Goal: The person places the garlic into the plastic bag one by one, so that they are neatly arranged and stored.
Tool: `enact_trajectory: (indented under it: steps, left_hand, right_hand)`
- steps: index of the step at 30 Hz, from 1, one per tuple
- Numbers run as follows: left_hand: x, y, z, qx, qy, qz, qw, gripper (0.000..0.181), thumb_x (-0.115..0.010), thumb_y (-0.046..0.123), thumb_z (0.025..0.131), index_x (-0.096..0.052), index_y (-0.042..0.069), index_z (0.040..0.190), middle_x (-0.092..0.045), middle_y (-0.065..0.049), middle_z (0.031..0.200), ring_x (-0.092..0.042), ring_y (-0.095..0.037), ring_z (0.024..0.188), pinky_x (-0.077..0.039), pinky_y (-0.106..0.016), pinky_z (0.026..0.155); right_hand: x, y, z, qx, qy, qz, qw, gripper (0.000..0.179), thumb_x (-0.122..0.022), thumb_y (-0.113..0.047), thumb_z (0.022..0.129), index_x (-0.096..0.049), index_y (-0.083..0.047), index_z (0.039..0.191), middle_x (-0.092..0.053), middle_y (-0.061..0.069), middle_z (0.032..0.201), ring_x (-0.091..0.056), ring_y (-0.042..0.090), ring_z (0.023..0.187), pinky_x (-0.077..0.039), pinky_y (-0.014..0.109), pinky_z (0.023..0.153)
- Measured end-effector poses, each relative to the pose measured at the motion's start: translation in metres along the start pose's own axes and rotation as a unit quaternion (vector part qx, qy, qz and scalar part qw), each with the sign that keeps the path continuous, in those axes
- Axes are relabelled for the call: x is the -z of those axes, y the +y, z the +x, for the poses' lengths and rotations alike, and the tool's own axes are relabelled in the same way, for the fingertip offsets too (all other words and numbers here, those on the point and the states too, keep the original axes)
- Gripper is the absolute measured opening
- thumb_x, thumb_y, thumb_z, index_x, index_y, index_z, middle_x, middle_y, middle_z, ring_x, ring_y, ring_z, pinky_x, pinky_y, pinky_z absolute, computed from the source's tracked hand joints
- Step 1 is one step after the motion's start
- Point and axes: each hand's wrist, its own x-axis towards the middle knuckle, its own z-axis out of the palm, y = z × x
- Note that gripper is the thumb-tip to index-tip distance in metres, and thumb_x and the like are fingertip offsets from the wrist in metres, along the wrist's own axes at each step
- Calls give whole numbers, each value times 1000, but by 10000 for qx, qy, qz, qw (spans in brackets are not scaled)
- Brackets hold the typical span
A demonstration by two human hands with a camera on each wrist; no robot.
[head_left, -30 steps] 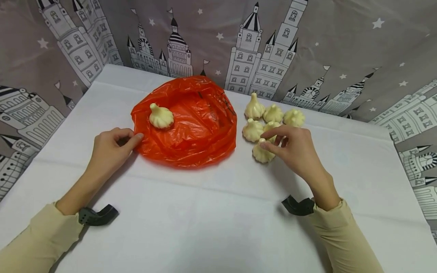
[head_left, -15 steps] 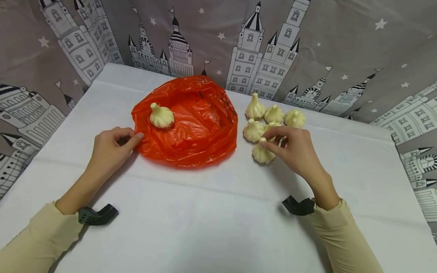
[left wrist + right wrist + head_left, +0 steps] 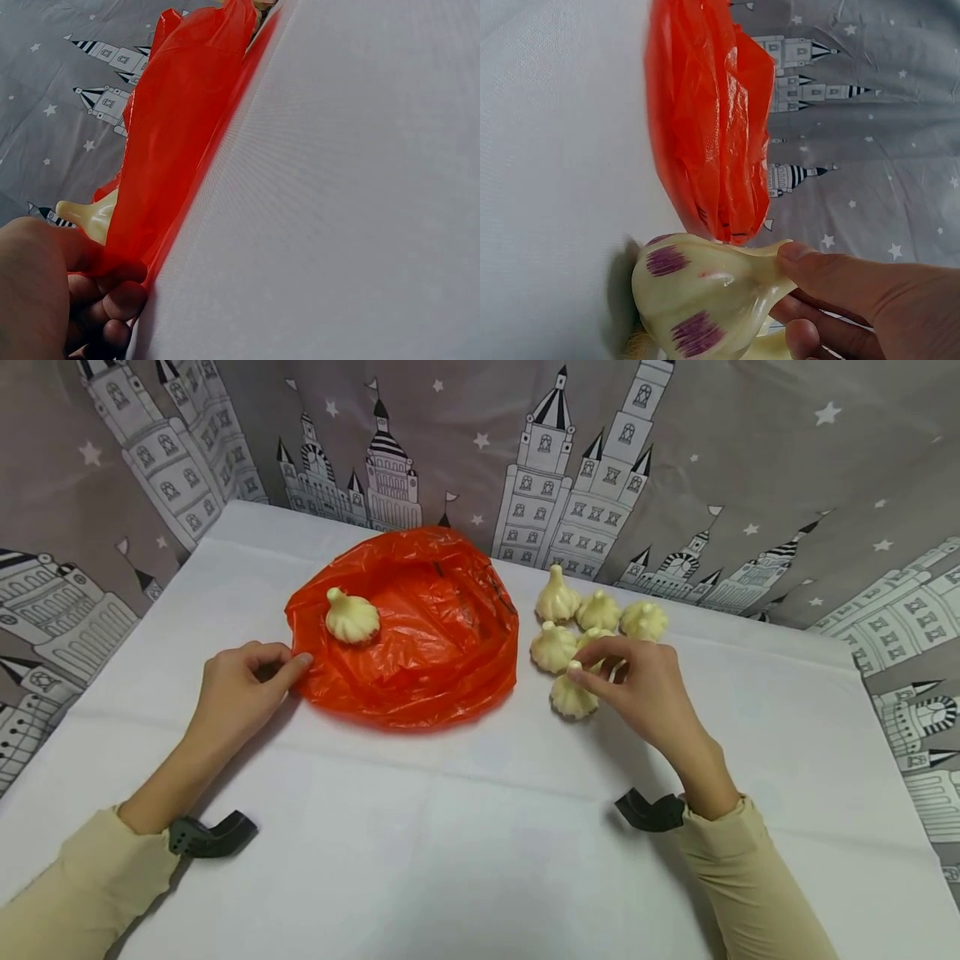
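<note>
Left hand (image 3: 243,685): thumb and fingers pinched the left edge of a crumpled, round-mouthed red plastic bag (image 3: 420,693).
Bagged bulb (image 3: 352,620): glossy cream garlic shape, lay inside, left side.
Loose bulbs (image 3: 597,610): five cream garlic shapes, clustered right of bag.
Stem-held bulb (image 3: 573,697): cream, purple-streaked garlic shape, sat at cluster's near side.
Right hand (image 3: 637,681): pinched its stem.

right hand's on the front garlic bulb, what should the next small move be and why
Probably lift the front garlic bulb and ease it toward the red bag: the right hand pinches it by the top, the left hand holds the bag's edge, the mouth gapes upward, and another bulb already lies inside.
</note>
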Motion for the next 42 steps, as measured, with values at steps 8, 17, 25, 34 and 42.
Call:
enact_trajectory:
  steps: [8, 17, 25, 34, 42]
  left_hand:
    - [1, -4, -6, -29, -5, 58, 10000, 25, -70, 26, 102, -74, 4, 91, -62, -14, 84, -47, -14, 78, -37, -18, 68]
    - [4, -5, -4, 33, -17, 115, 9999, 26, -70, 27, 102, -74, 3, 92, -62, -15, 85, -47, -18, 80, -37, -19, 70]
    - [5, -4, -2, -11, -22, 94, 10000, 26, -69, 25, 102, -73, 2, 91, -62, -16, 85, -47, -20, 80, -36, -21, 70]
    - [4, -3, -3, 8, 30, 37, 10000, 25, -69, 25, 102, -74, 2, 91, -64, -16, 86, -47, -18, 81, -36, -20, 70]
    - [0, 0, -1, 47, -58, -10, 10000, 26, -69, 26, 102, -74, 3, 91, -64, -15, 87, -47, -20, 82, -37, -20, 70]
  right_hand:
    - [-4, -2, -1, 24, -53, -32, 10000, 10, -86, -18, 89, -81, -12, 94, -76, -1, 82, -60, 16, 65, -48, 26, 60]
    - [0, -11, 2, 67, 12, 96, 9999, 9, -86, -16, 89, -81, -11, 95, -78, 0, 86, -61, 18, 67, -48, 21, 61]
    - [5, -20, 6, 163, 58, 247, 9995, 8, -85, -16, 90, -82, -12, 97, -76, 0, 84, -62, 15, 70, -50, 20, 65]
    - [11, -30, 12, 284, 179, 322, 9989, 11, -86, -17, 89, -82, -12, 97, -74, -3, 83, -62, 13, 72, -54, 24, 66]
    - [12, -39, 18, 238, 250, 422, 9985, 13, -86, -20, 89, -82, -12, 98, -77, -3, 89, -65, 11, 73, -53, 19, 66]
